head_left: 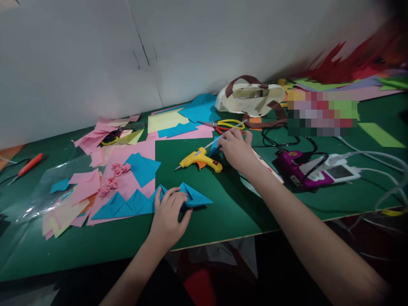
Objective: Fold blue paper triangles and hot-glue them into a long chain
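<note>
A row of folded blue paper triangles (pixel 135 203) lies along the front of the table. My left hand (pixel 170 210) rests over its right end, fingers curled and thumb low, holding it near the last pointed fold. Beyond and to the right, my right hand (pixel 237 148) reaches down with bent fingers at a small blue paper piece (pixel 214 146), partly covered by the fingertips. Between the hands lies a yellow hot glue gun (pixel 199 158) on its side, nozzle pointing left. A long clear glue stick (pixel 228 132) runs out of its back, close beside my right fingers.
Pink paper (pixel 143 148) holds small pink folded flowers (pixel 117 170) and loose blue sheets (pixel 143 168). Yellow-and-red-handled pliers (pixel 228 125) lie behind, near a cream bag (pixel 248 100). A purple power strip (pixel 291 170) with cables is at right; a red-handled tool (pixel 31 165) lies far left.
</note>
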A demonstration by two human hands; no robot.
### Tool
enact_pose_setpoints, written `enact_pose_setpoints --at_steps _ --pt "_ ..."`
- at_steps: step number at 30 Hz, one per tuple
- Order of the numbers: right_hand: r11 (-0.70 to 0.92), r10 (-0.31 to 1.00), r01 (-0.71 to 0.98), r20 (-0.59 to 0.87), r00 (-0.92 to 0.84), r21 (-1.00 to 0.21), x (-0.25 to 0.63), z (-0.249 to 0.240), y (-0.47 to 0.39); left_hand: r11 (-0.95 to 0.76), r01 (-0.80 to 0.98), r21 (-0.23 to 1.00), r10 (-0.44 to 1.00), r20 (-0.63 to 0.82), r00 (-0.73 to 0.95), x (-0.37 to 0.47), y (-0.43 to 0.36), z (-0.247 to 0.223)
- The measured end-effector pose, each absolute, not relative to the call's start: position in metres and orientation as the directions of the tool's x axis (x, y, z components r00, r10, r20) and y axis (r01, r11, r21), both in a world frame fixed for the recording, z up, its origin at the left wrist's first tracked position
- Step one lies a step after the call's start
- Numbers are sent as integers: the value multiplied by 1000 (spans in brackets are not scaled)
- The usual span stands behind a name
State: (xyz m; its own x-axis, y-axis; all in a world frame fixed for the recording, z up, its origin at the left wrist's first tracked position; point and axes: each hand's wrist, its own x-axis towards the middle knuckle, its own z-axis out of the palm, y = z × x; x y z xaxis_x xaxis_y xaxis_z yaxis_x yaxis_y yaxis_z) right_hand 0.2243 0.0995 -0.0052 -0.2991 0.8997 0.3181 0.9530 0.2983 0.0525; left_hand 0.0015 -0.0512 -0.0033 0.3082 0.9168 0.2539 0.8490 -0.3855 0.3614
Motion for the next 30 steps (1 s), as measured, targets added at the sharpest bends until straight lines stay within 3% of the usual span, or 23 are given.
enact_pose_setpoints --at_steps 5,8,11,14,18,24,30 --pt "330 850 940 461 -256 -85 226 19 90 -382 870 311 918 237 318 1 -49 0" --pt "452 824 871 465 -325 -192 213 38 77 -359 867 345 930 211 301 -2 -48 1" --pt "616 786 695 353 -508 -372 194 46 63 -319 875 364 947 157 281 -8 -48 6" --pt "566 790 650 106 -604 -507 177 40 53 -340 884 319 940 127 316 -15 -47 12" --pt "502 755 650 -78 -651 -571 166 24 49 -356 902 246 934 132 332 -21 -46 16" --pt "471 772 566 5 -636 -677 161 10 46 -368 895 251 929 151 339 -17 -45 9" --pt "461 796 532 66 -602 -710 154 -4 43 -485 868 108 854 273 443 -10 -48 -1"
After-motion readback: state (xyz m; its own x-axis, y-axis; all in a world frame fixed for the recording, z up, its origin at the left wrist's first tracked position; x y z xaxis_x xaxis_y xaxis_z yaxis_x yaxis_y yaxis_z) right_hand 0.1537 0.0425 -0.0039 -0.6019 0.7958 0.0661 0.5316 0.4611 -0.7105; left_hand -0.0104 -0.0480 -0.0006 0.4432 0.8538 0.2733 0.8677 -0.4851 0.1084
